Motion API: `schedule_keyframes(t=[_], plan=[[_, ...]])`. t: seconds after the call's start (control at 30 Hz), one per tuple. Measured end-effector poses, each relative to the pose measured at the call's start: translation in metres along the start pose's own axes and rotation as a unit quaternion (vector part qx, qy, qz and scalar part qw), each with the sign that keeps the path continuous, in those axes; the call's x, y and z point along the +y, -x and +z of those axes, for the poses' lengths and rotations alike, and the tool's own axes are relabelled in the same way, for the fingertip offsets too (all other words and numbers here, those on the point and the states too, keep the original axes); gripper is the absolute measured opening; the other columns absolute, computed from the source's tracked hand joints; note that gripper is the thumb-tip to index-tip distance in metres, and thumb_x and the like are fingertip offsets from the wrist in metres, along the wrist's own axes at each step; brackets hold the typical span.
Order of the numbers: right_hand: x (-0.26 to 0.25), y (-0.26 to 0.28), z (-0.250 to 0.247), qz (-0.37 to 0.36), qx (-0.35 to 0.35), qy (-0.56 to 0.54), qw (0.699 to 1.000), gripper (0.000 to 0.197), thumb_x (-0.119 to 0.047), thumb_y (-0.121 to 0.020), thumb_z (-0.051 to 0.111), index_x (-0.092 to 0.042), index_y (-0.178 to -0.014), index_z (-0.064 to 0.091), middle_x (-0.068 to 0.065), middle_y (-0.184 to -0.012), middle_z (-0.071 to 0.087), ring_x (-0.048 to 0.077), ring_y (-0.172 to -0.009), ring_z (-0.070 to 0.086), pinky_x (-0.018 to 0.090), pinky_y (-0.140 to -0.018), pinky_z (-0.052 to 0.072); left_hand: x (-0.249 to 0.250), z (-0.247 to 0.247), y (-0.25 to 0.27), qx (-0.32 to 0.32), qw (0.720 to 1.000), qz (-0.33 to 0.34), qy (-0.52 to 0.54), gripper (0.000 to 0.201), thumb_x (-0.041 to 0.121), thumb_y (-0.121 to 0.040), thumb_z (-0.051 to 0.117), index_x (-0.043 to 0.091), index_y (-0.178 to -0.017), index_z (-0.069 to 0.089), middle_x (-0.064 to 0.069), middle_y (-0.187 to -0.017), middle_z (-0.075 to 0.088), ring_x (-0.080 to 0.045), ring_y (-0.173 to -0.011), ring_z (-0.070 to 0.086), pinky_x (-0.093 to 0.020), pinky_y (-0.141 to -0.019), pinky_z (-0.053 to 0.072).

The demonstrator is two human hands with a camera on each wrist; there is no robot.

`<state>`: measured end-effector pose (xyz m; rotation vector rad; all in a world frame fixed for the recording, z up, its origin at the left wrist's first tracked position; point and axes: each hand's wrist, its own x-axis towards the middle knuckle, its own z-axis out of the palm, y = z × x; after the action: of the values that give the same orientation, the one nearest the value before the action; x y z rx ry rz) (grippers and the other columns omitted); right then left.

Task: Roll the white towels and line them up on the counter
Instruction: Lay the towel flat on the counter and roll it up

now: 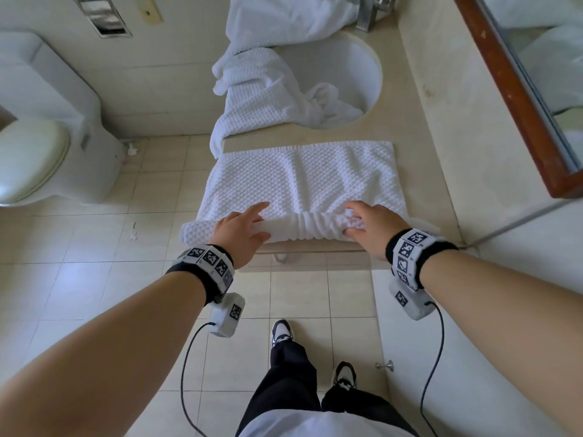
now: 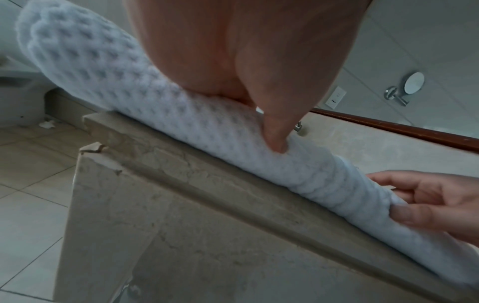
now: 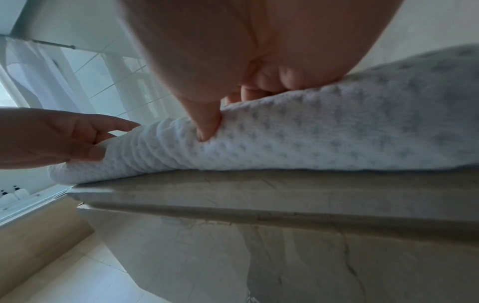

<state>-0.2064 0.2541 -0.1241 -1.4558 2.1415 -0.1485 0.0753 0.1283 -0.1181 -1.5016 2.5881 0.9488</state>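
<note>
While our left hand lies over the started roll with fingers fairly straight and the thumb pressing its near face, our right hand curls its fingers over the top and tucks its thumb under the front, pinching the roll. Both sit on the rolled near edge of the waffle-weave towel, which runs left to right along the front lip of the beige stone counter. That long axis lies square across our reach, and the flat, unrolled part stretches straight away from us toward the round sink. So the coming push, as we judge it, goes forward, away from the body, with both hands advancing evenly to keep the roll from skewing. The roll's left end overhangs the counter's side, beyond our left hand, so that side needs more care. Between the hands the cloth is bunched into ridges. Farther off, more crumpled white towels lie heaped beside and into the sink, not yet rolled.
</note>
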Motion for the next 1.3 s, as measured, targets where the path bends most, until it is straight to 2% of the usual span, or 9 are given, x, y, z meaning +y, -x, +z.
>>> schedule_keyframes(t=[0.17, 0.27, 0.4, 0.57, 0.7, 0.83, 1.03, 1.13, 1.3], plan=[[0.002, -0.012, -0.006, -0.004, -0.022, 0.007, 1.0, 0.053, -0.046, -0.095, 0.054, -0.041, -0.144, 0.034, 0.01, -0.121, 0.062, 0.029, -0.105, 0.061, 0.044, -0.091, 0.052, -0.004, -0.009, -0.02, -0.074, 0.995, -0.025, 0.064, 0.07, 0.04, -0.095, 0.061, 0.061, -0.146, 0.018, 0.007, -0.133, 0.056, -0.022, -0.115, 0.056, -0.043, -0.1, 0.049], [0.003, -0.02, -0.01, 0.002, -0.046, -0.009, 0.999, 0.056, -0.047, -0.096, 0.052, -0.045, -0.147, 0.028, 0.011, -0.129, 0.058, 0.03, -0.112, 0.059, 0.044, -0.095, 0.05, -0.003, -0.016, -0.032, -0.094, 0.989, -0.041, 0.108, 0.072, 0.034, -0.096, 0.062, 0.056, -0.15, 0.019, 0.009, -0.126, 0.055, -0.017, -0.109, 0.059, -0.029, -0.087, 0.049], [0.001, -0.03, -0.017, 0.018, -0.068, -0.054, 0.996, 0.065, -0.048, -0.094, 0.055, -0.049, -0.148, 0.02, 0.006, -0.14, 0.052, 0.027, -0.121, 0.054, 0.044, -0.102, 0.046, -0.003, -0.022, -0.05, -0.114, 0.985, -0.044, 0.118, 0.068, 0.031, -0.095, 0.063, 0.049, -0.15, 0.028, 0.008, -0.116, 0.063, -0.013, -0.095, 0.063, -0.027, -0.078, 0.051], [-0.004, -0.042, -0.022, 0.036, -0.078, -0.083, 0.993, 0.069, -0.045, -0.09, 0.062, -0.049, -0.147, 0.024, 0.003, -0.143, 0.052, 0.023, -0.126, 0.053, 0.043, -0.104, 0.045, -0.001, -0.033, -0.076, -0.208, 0.976, -0.046, 0.033, 0.063, 0.039, -0.096, 0.06, 0.042, -0.151, 0.03, -0.002, -0.14, 0.054, -0.019, -0.119, 0.056, -0.034, -0.103, 0.043], [-0.008, -0.049, -0.035, 0.052, -0.086, -0.085, 0.991, 0.073, -0.043, -0.086, 0.069, -0.039, -0.148, 0.031, -0.001, -0.133, 0.058, 0.018, -0.117, 0.057, 0.036, -0.099, 0.047, 0.009, -0.044, -0.092, -0.245, 0.967, -0.042, -0.052, 0.069, 0.042, -0.095, 0.06, 0.038, -0.154, 0.026, -0.003, -0.146, 0.05, -0.019, -0.124, 0.053, -0.029, -0.103, 0.04], [-0.019, -0.051, -0.046, 0.066, -0.042, -0.046, 0.996, 0.078, -0.045, -0.078, 0.076, -0.036, -0.145, 0.037, -0.004, -0.117, 0.061, 0.019, -0.106, 0.059, 0.041, -0.093, 0.052, 0.01, -0.042, -0.092, -0.176, 0.983, -0.048, -0.023, 0.066, 0.038, -0.086, 0.069, 0.037, -0.146, 0.041, 0.001, -0.13, 0.057, -0.015, -0.112, 0.054, -0.029, -0.096, 0.04], [-0.041, -0.043, -0.039, 0.065, 0.007, -0.006, 0.998, 0.061, -0.024, -0.09, 0.063, -0.031, -0.145, 0.039, -0.002, -0.122, 0.058, 0.02, -0.103, 0.059, 0.039, -0.087, 0.053, 0.02, -0.033, -0.074, -0.05, 0.998, -0.045, -0.018, 0.064, 0.032, -0.086, 0.07, 0.043, -0.143, 0.042, 0.017, -0.105, 0.057, -0.016, -0.104, 0.055, -0.045, -0.094, 0.051], [-0.046, -0.029, -0.024, 0.045, 0.074, -0.009, 0.996, 0.053, -0.012, -0.093, 0.054, -0.026, -0.143, 0.042, 0.0, -0.121, 0.06, 0.022, -0.105, 0.059, 0.04, -0.085, 0.053, 0.024, -0.025, -0.06, -0.007, 0.998, -0.052, 0.034, 0.06, 0.025, -0.093, 0.063, 0.04, -0.147, 0.04, 0.016, -0.109, 0.059, -0.013, -0.093, 0.06, -0.041, -0.083, 0.057], [-0.039, -0.006, 0.005, -0.011, 0.159, 0.027, 0.987, 0.036, -0.013, -0.094, 0.05, -0.019, -0.13, 0.051, 0.004, -0.109, 0.066, 0.028, -0.104, 0.055, 0.041, -0.08, 0.05, 0.023, -0.009, -0.034, 0.109, 0.994, -0.015, -0.01, 0.046, 0.032, -0.098, 0.056, 0.033, -0.143, 0.049, 0.004, -0.107, 0.066, -0.018, -0.103, 0.059, -0.042, -0.094, 0.05]])
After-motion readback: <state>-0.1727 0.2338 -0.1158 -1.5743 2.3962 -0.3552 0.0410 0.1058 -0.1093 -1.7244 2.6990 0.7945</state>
